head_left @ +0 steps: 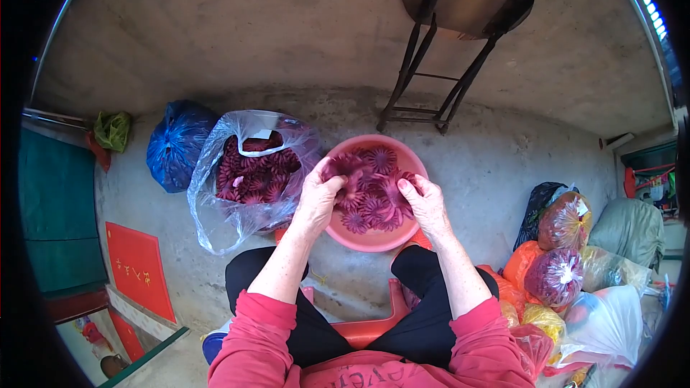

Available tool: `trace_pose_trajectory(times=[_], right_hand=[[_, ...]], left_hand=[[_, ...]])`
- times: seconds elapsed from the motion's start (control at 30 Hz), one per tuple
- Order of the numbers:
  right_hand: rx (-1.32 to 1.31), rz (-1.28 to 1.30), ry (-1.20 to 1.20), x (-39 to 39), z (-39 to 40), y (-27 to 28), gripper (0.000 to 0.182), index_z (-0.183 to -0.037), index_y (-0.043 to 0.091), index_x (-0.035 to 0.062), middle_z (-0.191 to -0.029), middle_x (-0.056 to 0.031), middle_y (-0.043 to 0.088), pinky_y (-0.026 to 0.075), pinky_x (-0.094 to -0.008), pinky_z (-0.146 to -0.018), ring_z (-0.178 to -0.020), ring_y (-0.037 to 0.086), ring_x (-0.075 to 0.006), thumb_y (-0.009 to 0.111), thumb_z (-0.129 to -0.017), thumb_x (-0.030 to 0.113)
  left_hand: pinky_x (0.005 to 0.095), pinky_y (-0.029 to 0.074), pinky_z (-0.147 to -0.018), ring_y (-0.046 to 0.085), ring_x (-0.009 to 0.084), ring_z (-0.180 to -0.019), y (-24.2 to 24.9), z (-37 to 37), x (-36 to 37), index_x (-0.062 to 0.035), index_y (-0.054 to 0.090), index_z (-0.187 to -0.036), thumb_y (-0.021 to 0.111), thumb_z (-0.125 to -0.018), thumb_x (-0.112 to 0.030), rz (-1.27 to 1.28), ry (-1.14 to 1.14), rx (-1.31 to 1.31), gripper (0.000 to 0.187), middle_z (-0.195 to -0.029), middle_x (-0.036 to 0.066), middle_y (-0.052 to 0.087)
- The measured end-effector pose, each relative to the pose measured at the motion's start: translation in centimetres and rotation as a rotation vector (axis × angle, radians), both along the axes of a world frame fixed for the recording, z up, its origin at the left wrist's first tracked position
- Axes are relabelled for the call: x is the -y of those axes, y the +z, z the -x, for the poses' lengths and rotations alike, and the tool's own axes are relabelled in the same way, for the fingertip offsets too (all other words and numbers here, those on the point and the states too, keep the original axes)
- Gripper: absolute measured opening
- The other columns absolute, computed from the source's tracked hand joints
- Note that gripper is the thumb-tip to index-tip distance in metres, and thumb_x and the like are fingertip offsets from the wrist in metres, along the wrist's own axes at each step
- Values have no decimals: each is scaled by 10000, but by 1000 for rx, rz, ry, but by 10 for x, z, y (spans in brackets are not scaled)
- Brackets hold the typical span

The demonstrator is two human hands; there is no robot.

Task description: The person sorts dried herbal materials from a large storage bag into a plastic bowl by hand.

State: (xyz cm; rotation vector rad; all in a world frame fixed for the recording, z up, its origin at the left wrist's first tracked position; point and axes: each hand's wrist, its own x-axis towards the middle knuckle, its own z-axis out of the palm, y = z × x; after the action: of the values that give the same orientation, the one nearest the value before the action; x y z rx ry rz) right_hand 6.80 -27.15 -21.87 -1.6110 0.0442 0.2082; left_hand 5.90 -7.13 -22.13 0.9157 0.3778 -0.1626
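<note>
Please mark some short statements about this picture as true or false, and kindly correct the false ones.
1. Both the left hand and the right hand are over the pink basin. True.
2. The clear plastic bag is to the right of the basin. False: it is to the left.
3. Dark red, flower-like pieces are in the basin. True.
4. The blue bag lies among the bags on the far right. False: it sits on the left, next to the clear plastic bag.
5. The person's sleeves reach down to the wrists. False: the forearms are bare.
</note>
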Motion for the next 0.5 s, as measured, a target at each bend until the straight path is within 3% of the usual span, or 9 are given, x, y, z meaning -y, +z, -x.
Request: trace_pose_trajectory(times=[0.13, 0.27, 0.4, 0.5], right_hand=[[-32, -32, -35, -7, 1, 2, 169, -825, 586, 34, -709, 27, 536, 361, -168, -542, -592, 437, -51, 621, -842, 199], [-89, -6, -35, -11, 4, 5, 192, -791, 580, 16, -692, 9, 556, 394, -192, -580, -610, 467, -63, 635, -827, 196], [-116, 59, -8, -12, 7, -6, 250, -782, 570, 25, -672, 15, 532, 384, -195, -569, -602, 451, -65, 606, -851, 263], [-98, 22, -57, -12, 7, -4, 297, -774, 565, 29, -658, 14, 517, 375, -200, -557, -590, 441, -68, 572, -867, 311]], left_hand=[[179, 453, -690, 563, 103, -737, -8, 2, 2, -25, 578, -993, 583, -832, -94, -183, -177, -67, 175, -854, 47, 610], [167, 445, -668, 550, 84, -713, -3, 8, 31, -43, 598, -965, 628, -812, -120, -247, -149, -46, 173, -820, 27, 605], [151, 405, -509, 508, 54, -609, -4, 15, 36, -23, 606, -944, 660, -784, -117, -310, -275, -35, 194, -719, -6, 554], [146, 404, -507, 504, 52, -595, -9, 17, 35, -16, 609, -932, 654, -785, -96, -251, -277, -35, 173, -707, -2, 566]])
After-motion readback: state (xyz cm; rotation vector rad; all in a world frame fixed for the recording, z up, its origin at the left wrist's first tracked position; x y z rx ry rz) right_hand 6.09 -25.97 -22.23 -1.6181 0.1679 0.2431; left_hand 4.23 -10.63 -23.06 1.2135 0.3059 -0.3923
